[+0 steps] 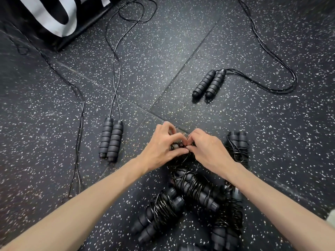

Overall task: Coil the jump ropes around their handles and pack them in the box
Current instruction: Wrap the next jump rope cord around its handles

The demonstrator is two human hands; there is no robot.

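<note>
The jump rope being wound (178, 148) sits just below the centre of the view, its handles nearly hidden beneath both hands, with black cord bunched under them. The left hand (162, 145) curls its fingers over the bundle from the 9 o'clock side; the right hand (206, 149) pinches the cord from 3 o'clock, thumbs meeting above it. So both grips are closed on this rope. Wound bundles lie on the speckled floor (181, 51): one at 3 o'clock (237, 147) and three toward 5 and 6 o'clock (195, 189), (159, 211), (226, 221). Unwound ropes lie with paired handles at 9 o'clock (111, 140) and 1 o'clock (209, 84). A black box with white lettering (54, 17) stands at 11 o'clock; its inside cannot be seen.
</note>
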